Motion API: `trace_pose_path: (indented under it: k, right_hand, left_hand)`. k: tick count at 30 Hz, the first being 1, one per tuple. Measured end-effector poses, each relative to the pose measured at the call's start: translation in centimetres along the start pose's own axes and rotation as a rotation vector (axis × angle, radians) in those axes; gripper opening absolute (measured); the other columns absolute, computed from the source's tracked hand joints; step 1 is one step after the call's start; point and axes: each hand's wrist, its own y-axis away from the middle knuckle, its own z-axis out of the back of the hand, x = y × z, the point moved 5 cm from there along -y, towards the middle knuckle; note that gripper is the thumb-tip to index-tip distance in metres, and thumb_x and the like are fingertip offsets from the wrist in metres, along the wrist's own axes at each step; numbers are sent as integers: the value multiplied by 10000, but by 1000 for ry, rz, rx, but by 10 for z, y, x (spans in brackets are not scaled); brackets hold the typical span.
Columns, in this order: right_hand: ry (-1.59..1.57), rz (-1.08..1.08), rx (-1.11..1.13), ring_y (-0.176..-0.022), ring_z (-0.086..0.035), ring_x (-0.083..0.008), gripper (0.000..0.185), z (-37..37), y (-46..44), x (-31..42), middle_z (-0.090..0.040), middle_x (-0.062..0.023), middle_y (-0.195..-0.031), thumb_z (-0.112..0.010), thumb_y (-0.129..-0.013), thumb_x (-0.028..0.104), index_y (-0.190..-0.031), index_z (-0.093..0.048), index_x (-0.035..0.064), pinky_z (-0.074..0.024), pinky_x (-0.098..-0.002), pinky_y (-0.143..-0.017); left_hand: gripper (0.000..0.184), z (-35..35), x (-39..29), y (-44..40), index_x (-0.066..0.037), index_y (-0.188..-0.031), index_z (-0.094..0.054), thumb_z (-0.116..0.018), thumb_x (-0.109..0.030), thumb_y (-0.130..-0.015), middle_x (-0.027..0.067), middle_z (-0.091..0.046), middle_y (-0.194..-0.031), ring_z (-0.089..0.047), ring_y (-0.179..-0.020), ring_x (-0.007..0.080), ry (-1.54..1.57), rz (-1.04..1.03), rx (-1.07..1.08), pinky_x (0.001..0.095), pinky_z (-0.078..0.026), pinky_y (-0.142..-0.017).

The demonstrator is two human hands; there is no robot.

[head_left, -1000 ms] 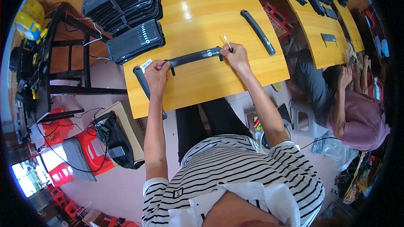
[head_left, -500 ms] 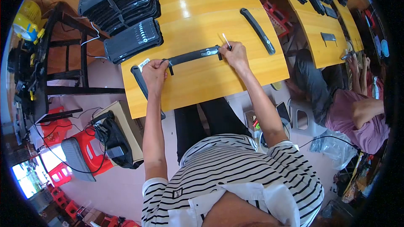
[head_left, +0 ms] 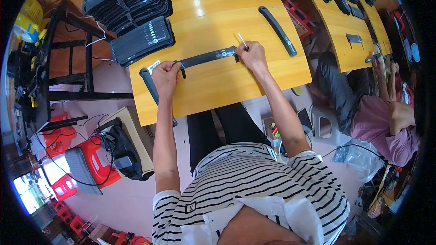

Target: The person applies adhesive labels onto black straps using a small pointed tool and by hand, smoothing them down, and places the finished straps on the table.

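Observation:
A flat black strip (head_left: 202, 60) with white print and a short tab hanging near each end lies across the wooden table (head_left: 218, 86). My left hand (head_left: 165, 80) pinches its left end between thumb and fingers. At the other end, my right hand (head_left: 253, 57) has its fingers closed on the strip. A thin white-tipped stick, like a cotton swab (head_left: 242, 39), pokes up from that hand. Partly behind my left forearm rests another dark strip (head_left: 149, 84), with a white label (head_left: 154, 66) near it. A third black strip (head_left: 278, 31) lies at the right.
Tall bundles of black printed pieces (head_left: 129, 0) stand at the back left, with a lower stack (head_left: 143, 41) in front. A co-worker's arm (head_left: 383, 81) is at a second table (head_left: 338, 31) on the right. A red stool (head_left: 97, 159) and a carton (head_left: 136, 140) stand at the lower left.
Both hands keep their hold at the strip's ends. The white-tipped stick has tilted slightly left. The whole view has shifted a little.

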Motion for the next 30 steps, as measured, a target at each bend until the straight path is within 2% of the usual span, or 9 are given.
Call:
trace_pose_path:
  k: [5, 11, 29, 30]
  right_hand:
    - [22, 12, -1, -674, -618, -290, 179, 0, 0, 1, -623, -137, -646, -676, -703, 227, -660, -637, 58, -471, -387, -631]
    - [83, 12, -19, -709, -619, -294, 181, 0, 0, 2, -631, -134, -674, -683, -705, 238, -659, -635, 70, -476, -389, -652]
    - [156, 48, -50, -742, -623, -316, 168, 2, 7, 12, -636, -157, -704, -658, -709, 230, -676, -637, 67, -487, -405, -675]
    - [155, 49, -52, -742, -623, -316, 168, 2, 6, 12, -636, -157, -704, -658, -709, 230, -676, -637, 67, -487, -405, -675]
  left_hand:
    - [155, -1, 5, -2, 43, -745, -629, -680, -104, -741, 35, -568, -566, -520, -433, 82, 55, -10, 6, 217, -396, -408]
    - [157, 0, -3, 1, 34, -722, -622, -681, -110, -736, 34, -556, -559, -519, -428, 84, -40, -3, -10, 225, -396, -410]
    - [185, -2, -2, 0, 16, -717, -611, -693, -150, -724, 39, -565, -538, -537, -421, 105, -24, -42, -36, 241, -416, -429]
    - [187, -1, -6, 3, 9, -710, -604, -696, -154, -722, 38, -562, -536, -535, -420, 111, -89, -47, -58, 249, -416, -427]
